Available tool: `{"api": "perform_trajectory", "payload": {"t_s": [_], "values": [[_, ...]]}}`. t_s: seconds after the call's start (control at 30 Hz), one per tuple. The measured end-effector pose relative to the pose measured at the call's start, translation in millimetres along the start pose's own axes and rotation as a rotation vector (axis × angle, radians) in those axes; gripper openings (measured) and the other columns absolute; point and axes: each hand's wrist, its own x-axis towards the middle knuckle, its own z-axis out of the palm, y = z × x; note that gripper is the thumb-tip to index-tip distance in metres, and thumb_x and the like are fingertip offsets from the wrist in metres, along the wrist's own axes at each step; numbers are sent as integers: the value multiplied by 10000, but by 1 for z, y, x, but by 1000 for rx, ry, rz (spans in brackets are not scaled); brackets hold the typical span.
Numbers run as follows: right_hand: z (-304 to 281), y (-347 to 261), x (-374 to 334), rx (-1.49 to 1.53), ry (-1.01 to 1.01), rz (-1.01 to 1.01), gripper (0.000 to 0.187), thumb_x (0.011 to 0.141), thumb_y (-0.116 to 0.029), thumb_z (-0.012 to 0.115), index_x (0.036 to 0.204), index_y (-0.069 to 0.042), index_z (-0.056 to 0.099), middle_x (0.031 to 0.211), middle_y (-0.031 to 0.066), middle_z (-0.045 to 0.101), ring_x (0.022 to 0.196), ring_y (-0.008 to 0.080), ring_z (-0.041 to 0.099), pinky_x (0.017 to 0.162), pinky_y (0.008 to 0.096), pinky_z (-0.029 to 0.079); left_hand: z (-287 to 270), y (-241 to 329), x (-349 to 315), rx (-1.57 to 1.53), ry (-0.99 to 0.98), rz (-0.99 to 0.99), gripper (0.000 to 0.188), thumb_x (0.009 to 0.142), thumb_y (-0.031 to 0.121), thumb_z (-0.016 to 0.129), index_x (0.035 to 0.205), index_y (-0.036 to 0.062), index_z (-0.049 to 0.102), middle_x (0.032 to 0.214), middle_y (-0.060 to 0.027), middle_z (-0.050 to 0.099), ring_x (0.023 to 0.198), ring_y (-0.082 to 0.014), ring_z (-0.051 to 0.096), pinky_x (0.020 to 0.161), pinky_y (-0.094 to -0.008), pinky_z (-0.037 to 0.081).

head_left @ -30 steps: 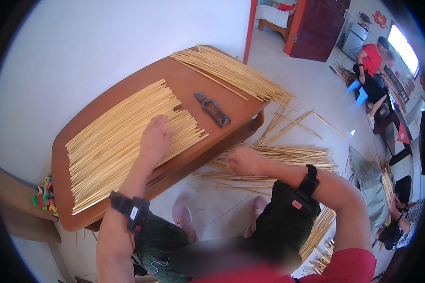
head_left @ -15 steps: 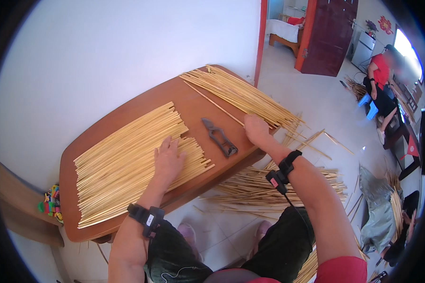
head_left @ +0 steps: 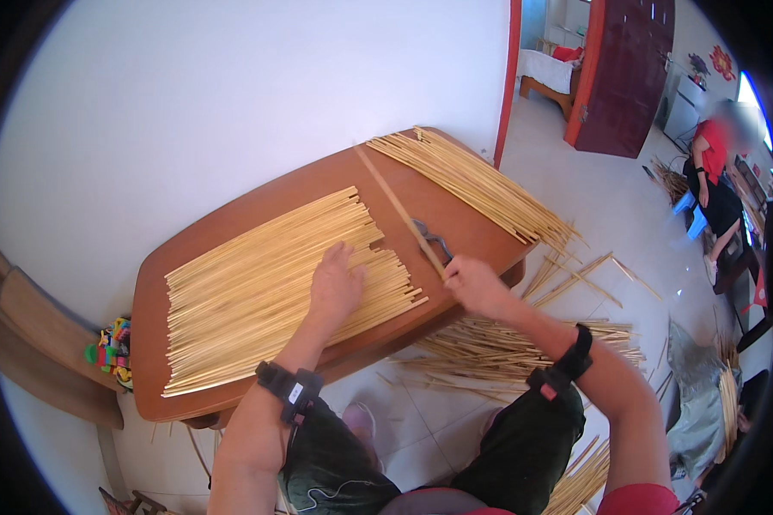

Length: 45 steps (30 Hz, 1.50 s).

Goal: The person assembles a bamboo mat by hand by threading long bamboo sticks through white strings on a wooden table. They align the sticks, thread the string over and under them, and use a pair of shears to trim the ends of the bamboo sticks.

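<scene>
A pale thin stick, slightly blurred, is pinched at its near end in my right hand. It slants away over the brown table toward the far edge. Beneath it lie dark pruning shears, partly covered by the stick and my fingers. Flat on a wide layer of straight yellow sticks, my left hand rests near the uneven right ends, fingers stretched out. Farther right, another bundle of similar sticks lies along the table's far right side.
Loose sticks cover the floor below the table's near edge, with more by my right leg. Colourful toys sit left of the table. At the right are a seated person, a grey sheet and a dark red door.
My right hand has drawn the stick nearer and left, away from the far bundle, so it now crosses over the shears. The left hand stays on the layer; the whole view has shifted.
</scene>
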Motion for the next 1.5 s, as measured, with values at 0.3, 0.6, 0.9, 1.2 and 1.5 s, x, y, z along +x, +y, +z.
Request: {"api": "perform_trajectory", "payload": {"t_s": [0.3, 0.6, 0.9, 1.2, 1.5], "values": [[57, -39, -33, 189, -141, 115, 128, 849, -94, 545, 843, 33, 560, 800, 244, 623, 817, 413, 618, 723, 444, 482, 3, -46, 60, 47, 10, -83, 425, 897, 200, 577, 1260, -13, 522, 1296, -229, 522, 1177, -365, 535, 984, -429, 447], [48, -37, -24, 267, -136, 156, 118, 838, -93, 559, 857, 22, 574, 815, 234, 629, 821, 408, 620, 728, 427, 486, 34, -65, 130, 223, -138, -75, 459, 922, 234, 541, 1316, 12, 461, 1329, -185, 514, 1200, -331, 529, 990, -487, 428], [40, -44, -17, 438, -241, 329, 114, 867, -73, 572, 849, 29, 526, 641, 99, 575, 465, 148, 571, 426, 322, 480, 63, -97, 186, 222, -65, -83, 457, 954, 248, 484, 1366, 60, 418, 1417, -135, 455, 1302, -313, 440, 1078, -556, 307], [32, -53, -14, 490, -279, 383, 116, 863, -52, 518, 811, 49, 494, 628, 186, 578, 500, 268, 633, 430, 376, 506, 66, -110, 199, 312, -236, -63, 543, 987, 347, 389, 1481, 142, 299, 1551, -56, 286, 1424, -258, 275, 1118, -588, 232], [42, -51, -17, 393, -235, 318, 92, 840, -36, 528, 810, 35, 476, 698, 226, 582, 655, 376, 633, 587, 462, 512, 62, -110, 199, 399, -308, -29, 518, 997, 392, 355, 1469, 179, 324, 1558, -21, 267, 1437, -246, 242, 1126, -610, 204]]}}
